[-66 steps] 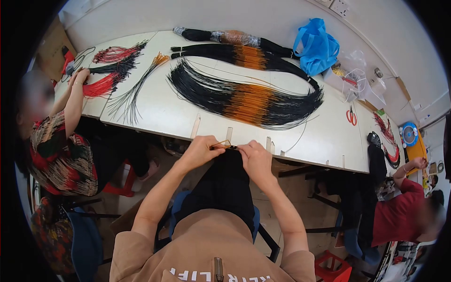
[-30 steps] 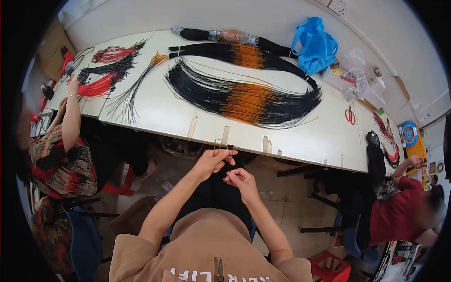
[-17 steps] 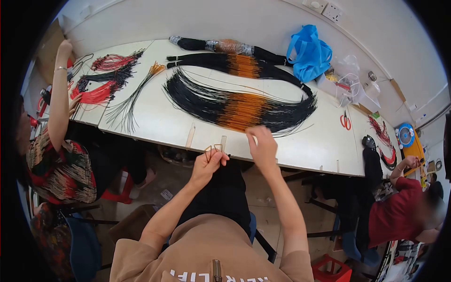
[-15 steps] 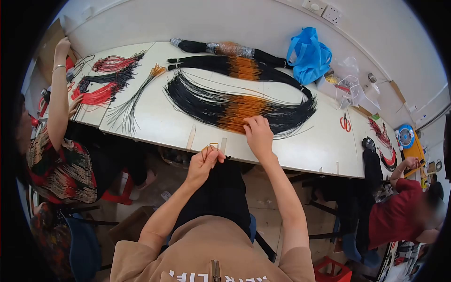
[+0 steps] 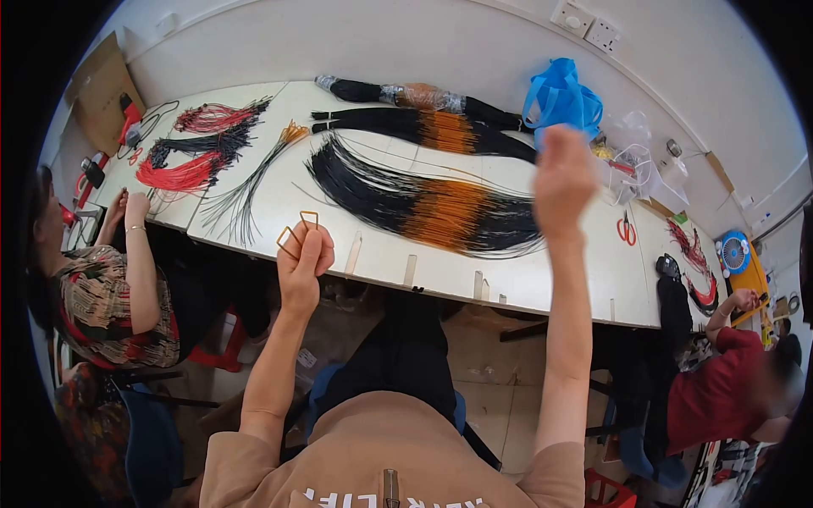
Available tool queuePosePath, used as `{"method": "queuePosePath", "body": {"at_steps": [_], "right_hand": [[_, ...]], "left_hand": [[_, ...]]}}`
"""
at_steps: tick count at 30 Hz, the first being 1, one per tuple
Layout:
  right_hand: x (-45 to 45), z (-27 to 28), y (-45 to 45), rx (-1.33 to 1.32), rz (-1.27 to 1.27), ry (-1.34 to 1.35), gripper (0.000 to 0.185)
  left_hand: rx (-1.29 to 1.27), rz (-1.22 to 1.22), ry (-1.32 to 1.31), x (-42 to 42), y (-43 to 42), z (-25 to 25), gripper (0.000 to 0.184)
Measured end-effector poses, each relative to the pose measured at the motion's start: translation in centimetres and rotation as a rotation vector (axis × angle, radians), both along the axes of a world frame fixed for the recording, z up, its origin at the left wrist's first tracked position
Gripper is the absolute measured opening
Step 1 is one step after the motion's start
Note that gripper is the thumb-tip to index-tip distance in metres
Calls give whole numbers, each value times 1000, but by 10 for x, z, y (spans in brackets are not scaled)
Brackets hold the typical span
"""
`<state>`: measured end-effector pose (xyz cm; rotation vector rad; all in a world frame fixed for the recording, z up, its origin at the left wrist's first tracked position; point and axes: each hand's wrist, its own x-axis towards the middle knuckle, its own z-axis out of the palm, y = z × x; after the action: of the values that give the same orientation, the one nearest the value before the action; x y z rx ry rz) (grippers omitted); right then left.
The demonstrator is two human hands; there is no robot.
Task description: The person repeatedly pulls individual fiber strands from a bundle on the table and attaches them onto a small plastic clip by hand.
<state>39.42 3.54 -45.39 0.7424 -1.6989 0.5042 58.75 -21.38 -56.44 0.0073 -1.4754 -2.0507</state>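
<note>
My left hand is closed, pinching squared loops of orange wire that stick up past the fingertips, just in front of the table edge. My right hand is raised over the right end of a large fanned bundle of wires, black with an orange middle band. Motion smears its fingers, so whether it holds anything is unclear. Left of that bundle lies a smaller bunch of dark wires with orange bent ends.
Behind lie another black-and-orange wire bundle and a plastic-wrapped one. Red and black wires are at left. A blue bag and red-handled scissors are at right. Co-workers sit on both sides.
My left hand has moved left and up with the orange wire loops. My right hand has left the bundle's orange middle, going right and upward. The left co-worker's raised arm has come down.
</note>
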Motion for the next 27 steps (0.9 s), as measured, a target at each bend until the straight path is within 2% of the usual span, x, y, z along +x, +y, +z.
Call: {"method": "queuePosePath", "body": {"at_steps": [1,2,4,6,7,9,12,14,16,17,19,24,27], "right_hand": [[8,21,3,-196,9,44,9],[20,26,5,-196,8,41,9],[55,23,7,-120,350,-583,5],[67,-18,3,150,394,-987,3],[71,-37,1,235,364,-1037,3],[74,-77,3,225,438,-1223,7],[79,-96,2,193,477,-1324,8],[81,-104,1,157,510,-1416,9],[82,-110,-1,166,511,-1423,10],[82,-113,-2,176,511,-1429,10],[82,-117,-3,193,510,-1440,10],[82,-126,10,212,432,-1356,10],[79,-140,29,154,417,-1408,8]], "left_hand": [[-49,3,-6,3,1,6,21],[-99,4,-12,7,2,12,22],[-201,8,-16,13,2,27,23],[-206,-48,-30,15,1,42,23],[-210,-101,-44,14,-1,50,22],[-213,-203,-75,11,-4,57,22],[-242,-192,-221,-16,3,56,19],[-586,-208,-243,-38,12,40,14],[-756,-250,-240,-56,19,13,13],[-755,-251,-240,-61,21,0,13],[-885,-450,-325,-68,23,-16,9],[-809,-454,-476,-57,26,-22,16],[-751,-406,-501,-51,18,-34,16]]}}
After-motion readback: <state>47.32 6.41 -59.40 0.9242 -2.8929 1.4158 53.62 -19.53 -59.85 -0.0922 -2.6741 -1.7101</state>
